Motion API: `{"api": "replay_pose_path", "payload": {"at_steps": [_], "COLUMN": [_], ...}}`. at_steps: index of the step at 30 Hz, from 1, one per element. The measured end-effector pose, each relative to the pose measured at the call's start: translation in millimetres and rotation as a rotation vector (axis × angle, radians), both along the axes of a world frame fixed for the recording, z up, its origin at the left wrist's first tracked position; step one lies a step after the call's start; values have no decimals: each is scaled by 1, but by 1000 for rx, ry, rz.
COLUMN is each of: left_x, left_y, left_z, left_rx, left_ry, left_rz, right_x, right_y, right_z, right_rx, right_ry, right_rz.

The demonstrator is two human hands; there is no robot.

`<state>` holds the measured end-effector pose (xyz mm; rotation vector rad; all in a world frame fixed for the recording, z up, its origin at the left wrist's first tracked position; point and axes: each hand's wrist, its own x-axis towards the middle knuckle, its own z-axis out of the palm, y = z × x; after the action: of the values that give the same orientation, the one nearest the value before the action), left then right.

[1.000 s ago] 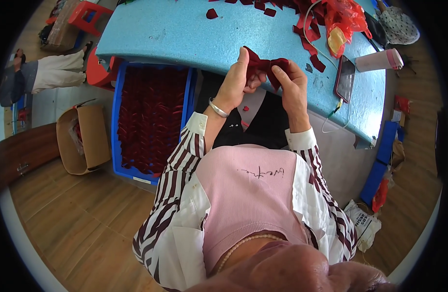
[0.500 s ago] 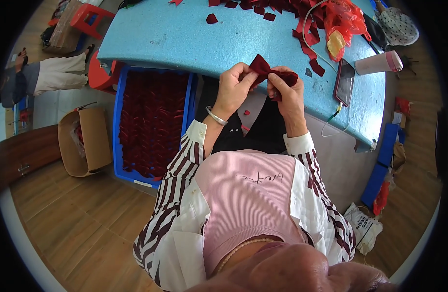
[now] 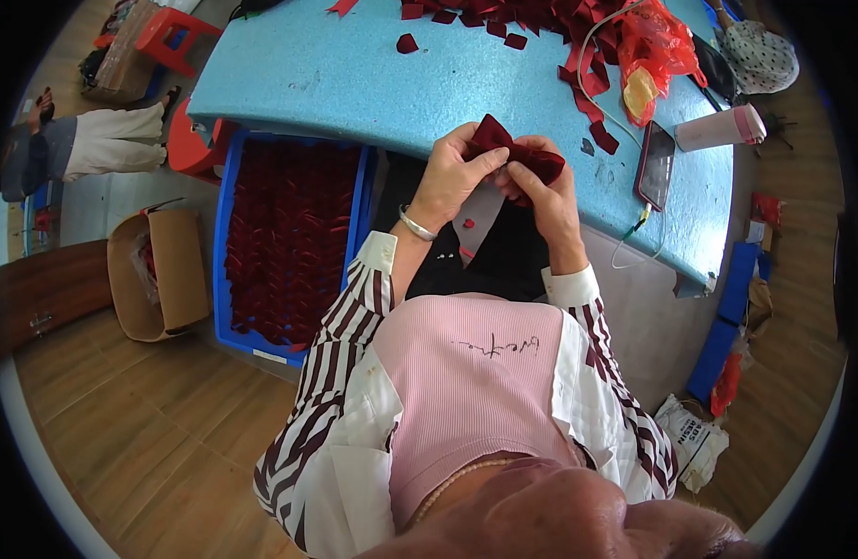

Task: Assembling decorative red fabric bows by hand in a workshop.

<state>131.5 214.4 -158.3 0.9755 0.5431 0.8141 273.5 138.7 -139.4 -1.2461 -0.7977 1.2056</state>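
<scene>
A dark red velvet bow [image 3: 539,164] is held between my two hands, just off the near edge of the blue table [image 3: 354,79]. My left hand [image 3: 455,177] pinches its middle with thumb and fingers. Closed on the bow's right half is my right hand [image 3: 546,194], its thumb close to the left thumb at the knot. Fingers hide the bow's underside. Below, a blue crate [image 3: 222,270] filled with rows of dark red bows [image 3: 289,233] stands left of my lap. A small red scrap [image 3: 469,224] lies on my lap.
Red fabric pieces [image 3: 569,37] cover the table's far side beside a red plastic bag [image 3: 657,47]. A cabled phone [image 3: 656,166] and pink tumbler [image 3: 718,129] sit at right. Left are a cardboard box [image 3: 179,270], red stools [image 3: 191,140] and a person [image 3: 84,147].
Both hands have drawn slightly down toward me with the bow. The bow's right half now tilts lower, and the thumbs have come closer together at its middle.
</scene>
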Motion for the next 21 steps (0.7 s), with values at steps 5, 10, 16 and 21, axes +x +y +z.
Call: {"api": "replay_pose_path", "payload": {"at_steps": [5, 10, 16, 21], "left_x": [-9, -5, 5, -7], "left_y": [3, -2, -9, -3], "left_z": [7, -1, -11, -12], "left_rx": [15, 154, 88, 104], "left_ry": [146, 178, 162, 192], "left_rz": [-68, -107, -58, -156], "right_x": [25, 26, 14, 15], "right_y": [6, 25, 25, 28], "right_z": [15, 14, -9, 15], "right_rx": [233, 212, 216, 257], "right_ry": [-330, -621, -438, -468], "right_rz": [24, 167, -25, 161]}}
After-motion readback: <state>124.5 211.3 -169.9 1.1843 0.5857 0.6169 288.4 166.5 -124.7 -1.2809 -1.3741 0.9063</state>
